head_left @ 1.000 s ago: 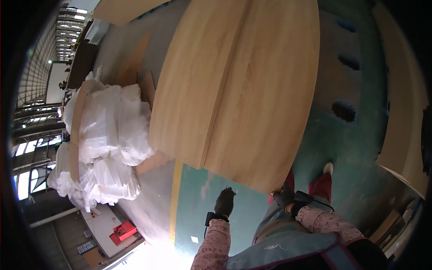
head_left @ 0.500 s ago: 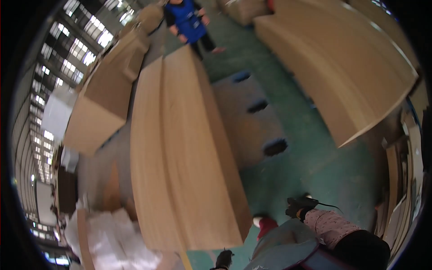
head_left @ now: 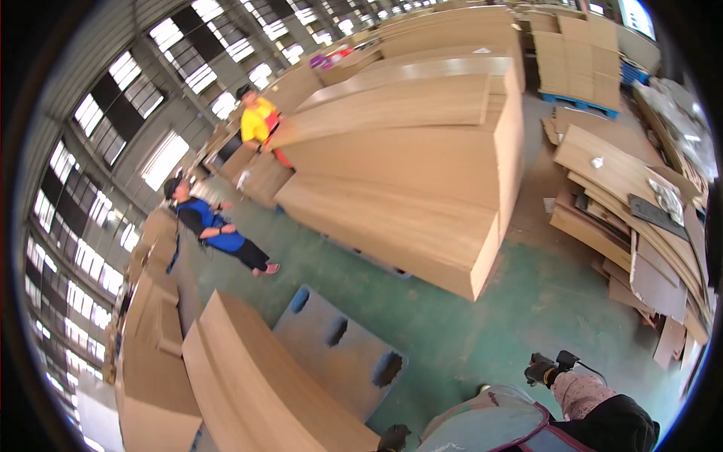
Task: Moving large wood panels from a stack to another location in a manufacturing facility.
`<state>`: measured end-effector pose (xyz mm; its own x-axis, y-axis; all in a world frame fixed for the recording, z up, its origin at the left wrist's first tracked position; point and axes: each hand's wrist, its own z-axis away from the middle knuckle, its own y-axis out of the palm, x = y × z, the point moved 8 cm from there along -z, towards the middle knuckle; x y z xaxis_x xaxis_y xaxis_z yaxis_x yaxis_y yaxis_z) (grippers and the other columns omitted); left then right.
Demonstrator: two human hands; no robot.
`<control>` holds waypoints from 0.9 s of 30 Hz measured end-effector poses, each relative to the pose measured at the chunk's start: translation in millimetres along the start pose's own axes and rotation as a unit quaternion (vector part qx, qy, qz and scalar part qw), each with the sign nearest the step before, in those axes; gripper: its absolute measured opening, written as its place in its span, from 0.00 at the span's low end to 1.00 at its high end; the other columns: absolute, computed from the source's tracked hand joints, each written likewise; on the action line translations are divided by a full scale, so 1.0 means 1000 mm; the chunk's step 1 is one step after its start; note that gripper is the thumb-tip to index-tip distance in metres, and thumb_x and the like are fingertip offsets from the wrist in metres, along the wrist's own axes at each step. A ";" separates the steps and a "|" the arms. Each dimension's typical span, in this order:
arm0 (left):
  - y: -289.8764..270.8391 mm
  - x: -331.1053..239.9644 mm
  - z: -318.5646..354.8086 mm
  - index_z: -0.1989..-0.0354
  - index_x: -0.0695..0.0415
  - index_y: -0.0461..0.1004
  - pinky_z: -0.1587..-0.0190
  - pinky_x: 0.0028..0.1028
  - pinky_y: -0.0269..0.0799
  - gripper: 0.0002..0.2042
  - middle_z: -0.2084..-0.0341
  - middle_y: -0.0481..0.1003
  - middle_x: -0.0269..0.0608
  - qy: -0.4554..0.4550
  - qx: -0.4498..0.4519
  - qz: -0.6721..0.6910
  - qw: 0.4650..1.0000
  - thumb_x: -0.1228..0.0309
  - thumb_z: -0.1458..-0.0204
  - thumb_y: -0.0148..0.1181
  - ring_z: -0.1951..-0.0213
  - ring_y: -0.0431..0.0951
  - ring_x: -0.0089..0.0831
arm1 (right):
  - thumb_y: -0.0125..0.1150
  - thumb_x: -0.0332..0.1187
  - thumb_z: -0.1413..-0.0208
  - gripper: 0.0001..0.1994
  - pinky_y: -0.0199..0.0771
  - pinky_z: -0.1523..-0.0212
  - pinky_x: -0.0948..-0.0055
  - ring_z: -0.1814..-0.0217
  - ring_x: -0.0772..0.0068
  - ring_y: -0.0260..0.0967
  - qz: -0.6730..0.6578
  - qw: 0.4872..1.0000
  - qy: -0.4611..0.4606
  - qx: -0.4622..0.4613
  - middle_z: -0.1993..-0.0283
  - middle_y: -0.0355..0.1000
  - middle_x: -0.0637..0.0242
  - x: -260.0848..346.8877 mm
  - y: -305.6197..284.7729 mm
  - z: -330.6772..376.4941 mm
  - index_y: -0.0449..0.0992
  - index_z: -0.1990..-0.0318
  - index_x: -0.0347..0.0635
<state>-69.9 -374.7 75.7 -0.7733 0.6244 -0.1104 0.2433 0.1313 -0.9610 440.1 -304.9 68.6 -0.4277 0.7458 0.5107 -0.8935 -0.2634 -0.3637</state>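
Gloved and dark, the right hand (head_left: pixel 544 368) hangs low at the person's side over the green floor (head_left: pixel 482 331), its sleeve patterned pink; something small and black sits at the wrist or in the grip, with a thin cord trailing off it, but whether the fingers are curled round it or merely beside it cannot be told at this size. At the very bottom edge the left hand (head_left: pixel 393 438), also in a dark glove, shows only as a blur — spread or closed, I cannot tell. It is nearest the end of the tan board stack (head_left: pixel 263 384) that runs up and left from it, and does not visibly touch it.

Just beyond that stack lies a grey pallet (head_left: pixel 339 354) with three dark slots, bare on the floor. If the boards are what is in hand, a good lift would seem to call for both palms flat under one sheet's edge, feet clear of the pallet.

Farther off stands a big stack of long pale panels (head_left: pixel 422 173), stepped in layers. To the right a loose heap of cardboard sheets (head_left: pixel 633 203) fans out, brown with a few dark pieces — one small white label lies on its top sheet. A person in blue (head_left: pixel 215 233) and, behind, a person in yellow (head_left: pixel 260 124) stand by the stacks. Far right, flat cartons (head_left: pixel 580 56) rest on a blue pallet (head_left: pixel 580 104).
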 end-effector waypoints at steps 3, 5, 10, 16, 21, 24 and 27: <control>-0.004 0.002 -0.142 0.63 0.56 0.73 0.57 0.40 0.70 0.12 0.58 0.73 0.53 -0.307 0.365 0.207 0.854 0.63 0.46 0.46 0.58 0.74 0.46 | 0.56 0.23 0.53 0.16 0.81 0.73 0.58 0.74 0.56 0.74 -0.145 0.988 0.019 -0.050 0.72 0.71 0.52 -0.051 -0.036 0.000 0.60 0.57 0.36; 0.014 0.020 -0.184 0.54 0.53 0.72 0.67 0.34 0.72 0.20 0.69 0.78 0.43 -0.275 0.269 0.265 0.884 0.53 0.47 0.45 0.74 0.76 0.36 | 0.57 0.24 0.54 0.15 0.80 0.74 0.59 0.74 0.57 0.74 -0.195 0.979 0.027 -0.058 0.72 0.71 0.53 -0.046 -0.035 0.002 0.61 0.59 0.37; 0.023 -0.001 -0.279 0.62 0.56 0.73 0.57 0.38 0.69 0.19 0.60 0.73 0.54 -0.274 0.413 0.309 0.812 0.56 0.44 0.40 0.61 0.74 0.49 | 0.62 0.33 0.54 0.15 0.77 0.74 0.66 0.76 0.65 0.75 -0.170 0.978 0.052 -0.110 0.73 0.73 0.56 -0.017 -0.054 0.028 0.64 0.63 0.38; 0.177 0.051 -0.290 0.64 0.55 0.74 0.57 0.42 0.69 0.14 0.62 0.73 0.56 -0.021 0.495 0.210 0.843 0.60 0.47 0.46 0.59 0.74 0.50 | 0.59 0.28 0.52 0.12 0.77 0.75 0.60 0.75 0.59 0.73 -0.302 0.938 0.103 -0.136 0.73 0.70 0.57 -0.034 -0.077 -0.013 0.63 0.62 0.42; 0.268 0.107 -0.278 0.66 0.54 0.74 0.58 0.46 0.70 0.10 0.67 0.75 0.55 0.230 0.522 0.143 0.809 0.63 0.50 0.51 0.58 0.74 0.52 | 0.55 0.23 0.53 0.12 0.78 0.75 0.57 0.76 0.58 0.71 -0.431 0.884 0.100 -0.151 0.71 0.68 0.55 -0.001 -0.115 -0.062 0.61 0.61 0.42; 0.186 0.082 -0.436 0.65 0.54 0.74 0.59 0.46 0.71 0.10 0.68 0.75 0.55 0.159 0.502 0.127 0.841 0.64 0.51 0.52 0.60 0.75 0.53 | 0.52 0.23 0.50 0.10 0.79 0.76 0.57 0.75 0.57 0.73 -0.376 0.890 0.127 -0.225 0.74 0.68 0.55 -0.028 -0.144 -0.080 0.60 0.61 0.39; 0.167 0.152 -0.496 0.66 0.55 0.75 0.60 0.46 0.71 0.13 0.68 0.75 0.55 -0.016 0.429 0.176 0.886 0.60 0.49 0.50 0.64 0.76 0.54 | 0.52 0.28 0.49 0.09 0.75 0.77 0.62 0.72 0.61 0.73 -0.454 0.850 0.056 -0.262 0.74 0.69 0.56 0.060 -0.164 -0.084 0.63 0.60 0.41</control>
<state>143.5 124.1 24.6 -0.7571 0.4863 -0.4363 -0.0504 -0.7093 -0.7031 572.5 -165.5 93.8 0.4476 0.5575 0.6992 -0.6528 0.7381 -0.1707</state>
